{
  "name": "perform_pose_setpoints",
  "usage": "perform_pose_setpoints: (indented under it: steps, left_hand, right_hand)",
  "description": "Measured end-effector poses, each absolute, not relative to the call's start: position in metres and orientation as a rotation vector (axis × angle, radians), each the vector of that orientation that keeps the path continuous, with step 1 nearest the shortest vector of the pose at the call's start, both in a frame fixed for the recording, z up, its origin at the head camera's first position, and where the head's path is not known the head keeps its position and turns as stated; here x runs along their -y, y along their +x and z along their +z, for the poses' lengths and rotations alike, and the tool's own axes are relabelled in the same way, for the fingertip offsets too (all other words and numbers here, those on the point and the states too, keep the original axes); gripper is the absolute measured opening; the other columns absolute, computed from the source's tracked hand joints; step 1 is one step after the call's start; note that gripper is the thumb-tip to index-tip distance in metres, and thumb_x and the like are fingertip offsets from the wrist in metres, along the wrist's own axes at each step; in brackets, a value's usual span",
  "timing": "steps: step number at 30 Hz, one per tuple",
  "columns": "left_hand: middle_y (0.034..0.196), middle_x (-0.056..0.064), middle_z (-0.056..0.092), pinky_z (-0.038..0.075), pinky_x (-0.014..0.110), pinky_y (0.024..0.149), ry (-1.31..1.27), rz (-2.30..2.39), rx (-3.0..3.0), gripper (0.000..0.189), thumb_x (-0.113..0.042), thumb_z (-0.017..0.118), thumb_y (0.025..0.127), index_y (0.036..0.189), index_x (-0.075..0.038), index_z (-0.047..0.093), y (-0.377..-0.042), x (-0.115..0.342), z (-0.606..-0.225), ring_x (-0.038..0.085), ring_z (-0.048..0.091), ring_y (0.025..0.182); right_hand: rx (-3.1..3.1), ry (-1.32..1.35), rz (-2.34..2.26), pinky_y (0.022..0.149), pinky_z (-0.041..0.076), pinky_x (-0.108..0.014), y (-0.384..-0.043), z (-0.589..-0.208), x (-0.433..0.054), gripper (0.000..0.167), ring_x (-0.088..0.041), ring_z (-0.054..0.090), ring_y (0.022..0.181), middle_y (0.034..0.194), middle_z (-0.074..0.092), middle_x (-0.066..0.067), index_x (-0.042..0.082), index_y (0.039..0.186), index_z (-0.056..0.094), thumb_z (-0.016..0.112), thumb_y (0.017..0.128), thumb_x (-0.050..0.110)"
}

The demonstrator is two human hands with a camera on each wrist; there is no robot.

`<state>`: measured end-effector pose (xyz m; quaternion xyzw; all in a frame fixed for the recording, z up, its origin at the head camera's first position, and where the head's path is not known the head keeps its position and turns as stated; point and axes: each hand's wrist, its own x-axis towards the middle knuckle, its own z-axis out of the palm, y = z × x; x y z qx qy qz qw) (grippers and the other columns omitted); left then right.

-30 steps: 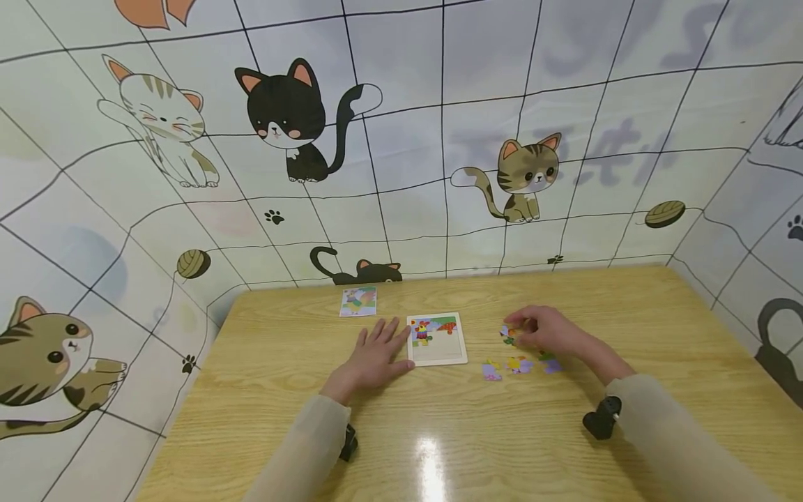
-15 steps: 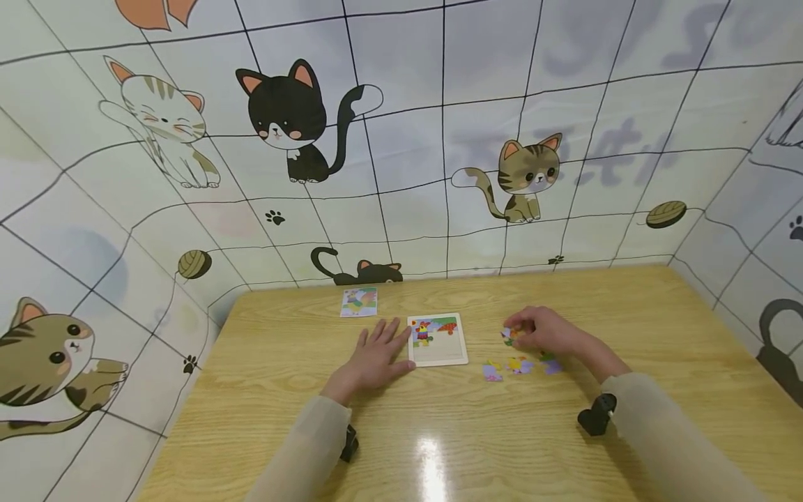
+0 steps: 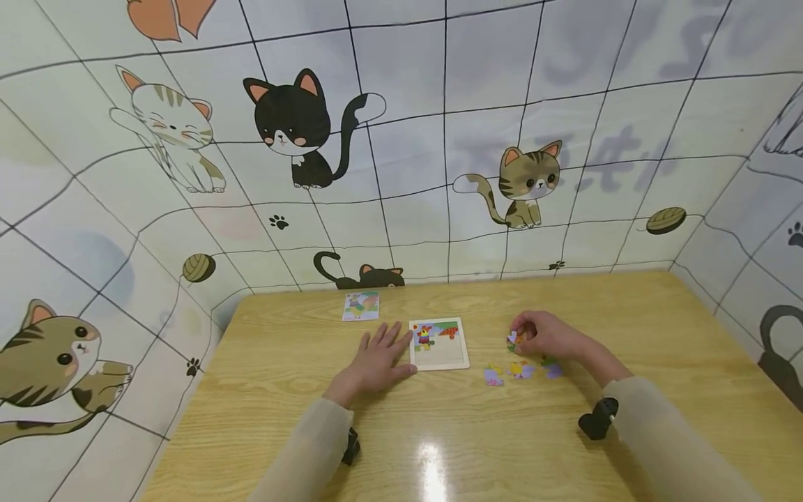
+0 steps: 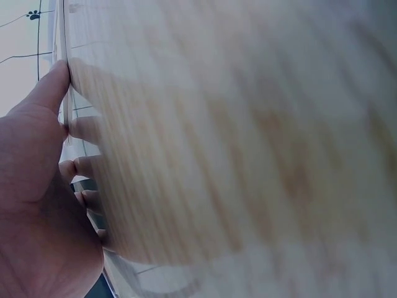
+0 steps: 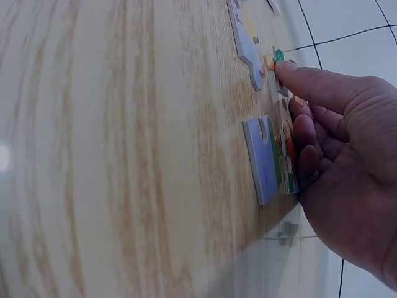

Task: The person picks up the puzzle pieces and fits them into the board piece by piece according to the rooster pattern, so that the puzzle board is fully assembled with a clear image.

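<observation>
My left hand (image 3: 384,351) lies flat on the wooden table (image 3: 439,432), its straight fingertips against the left edge of a white puzzle tray (image 3: 439,355). The tray holds a few fitted pieces along its top. In the left wrist view the left hand (image 4: 43,186) touches the tray's thin edge (image 4: 64,93). My right hand (image 3: 533,338) has curled fingers and pinches a colourful puzzle piece (image 3: 514,339) just off the table, right of the tray. The right wrist view shows that hand (image 5: 322,130) with a blue-backed piece (image 5: 267,161) against its fingers.
Three loose pieces (image 3: 520,369) lie in front of the right hand. A small picture card (image 3: 360,305) sits at the table's far side, left of the tray. Cat-patterned walls (image 3: 401,174) close in the table on three sides.
The right hand has lifted its piece slightly and drawn a little to the right. The left hand stays flat beside the tray.
</observation>
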<state>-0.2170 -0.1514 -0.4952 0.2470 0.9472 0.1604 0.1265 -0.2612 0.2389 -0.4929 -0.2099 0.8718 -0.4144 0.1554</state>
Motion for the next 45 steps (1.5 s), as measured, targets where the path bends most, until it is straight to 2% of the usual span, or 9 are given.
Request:
perform_pose_setpoints:
  steps: [5, 13, 21, 27, 32, 36, 45]
  left_hand:
    - [0.170, 0.016, 0.013, 0.006, 0.067, 0.118, 0.724, 0.473, -2.753, 0.073, -0.050, 0.053, 0.104, 0.163, -0.013, 0.029, -0.216, 0.152, -0.497, 0.042, 0.005, 0.155]
    - [0.170, 0.016, 0.015, 0.006, 0.067, 0.119, 0.718, 0.513, -2.758, 0.073, -0.048, 0.054, 0.105, 0.163, -0.013, 0.029, -0.216, 0.152, -0.496, 0.043, 0.006, 0.155]
    - [0.169, 0.016, 0.015, 0.006, 0.068, 0.118, 0.724, 0.507, -2.759, 0.073, -0.047, 0.055, 0.104, 0.163, -0.012, 0.029, -0.215, 0.151, -0.497, 0.043, 0.007, 0.155]
    - [0.170, 0.015, 0.014, 0.005, 0.067, 0.119, 0.715, 0.521, -2.760, 0.073, -0.049, 0.054, 0.104, 0.164, -0.014, 0.029, -0.216, 0.151, -0.497, 0.042, 0.006, 0.155]
    - [0.170, 0.015, 0.014, 0.005, 0.067, 0.119, 0.721, 0.536, -2.760, 0.074, -0.049, 0.055, 0.104, 0.163, -0.014, 0.029, -0.217, 0.151, -0.497, 0.042, 0.005, 0.155]
    - [0.170, 0.016, 0.015, 0.005, 0.067, 0.119, 0.725, 0.536, -2.764, 0.073, -0.049, 0.055, 0.104, 0.163, -0.014, 0.030, -0.217, 0.151, -0.498, 0.043, 0.006, 0.155]
    - [0.170, 0.015, 0.014, 0.003, 0.066, 0.119, 0.706, 0.545, -2.773, 0.073, -0.051, 0.053, 0.104, 0.164, -0.016, 0.029, -0.217, 0.151, -0.502, 0.042, 0.005, 0.155]
  right_hand:
    - [-2.462, -0.607, -1.238, 0.066, 0.046, -0.028, -0.259, -0.493, -0.240, 0.032, -0.021, 0.052, 0.080, 0.093, 0.061, -0.009, -0.006, 0.112, 0.060, 0.078, 0.088, 0.005]
    - [-2.406, -0.586, -1.263, 0.060, 0.049, -0.032, -0.261, -0.485, -0.239, 0.022, -0.021, 0.056, 0.076, 0.093, 0.064, -0.011, -0.006, 0.111, 0.064, 0.072, 0.092, 0.002]
    - [-2.453, -0.588, -1.271, 0.067, 0.052, -0.032, -0.263, -0.475, -0.230, 0.014, -0.020, 0.059, 0.079, 0.093, 0.066, -0.009, -0.002, 0.105, 0.066, 0.072, 0.094, 0.005]
    - [-2.420, -0.500, -1.437, 0.067, 0.053, -0.035, -0.264, -0.470, -0.204, 0.016, -0.023, 0.059, 0.080, 0.095, 0.066, -0.013, -0.004, 0.107, 0.065, 0.072, 0.095, 0.003]
    - [-2.375, -0.531, -1.492, 0.066, 0.053, -0.034, -0.265, -0.474, -0.174, 0.016, -0.025, 0.060, 0.078, 0.093, 0.066, -0.013, -0.006, 0.109, 0.064, 0.070, 0.095, 0.001]
    - [-2.384, -0.548, -1.505, 0.067, 0.054, -0.035, -0.261, -0.478, -0.151, 0.016, -0.022, 0.061, 0.080, 0.093, 0.066, -0.010, -0.006, 0.110, 0.064, 0.070, 0.096, 0.001]
    - [-2.515, -0.526, -1.494, 0.068, 0.054, -0.030, -0.254, -0.486, -0.108, 0.015, -0.017, 0.060, 0.080, 0.094, 0.066, -0.009, -0.004, 0.109, 0.066, 0.071, 0.094, -0.002]
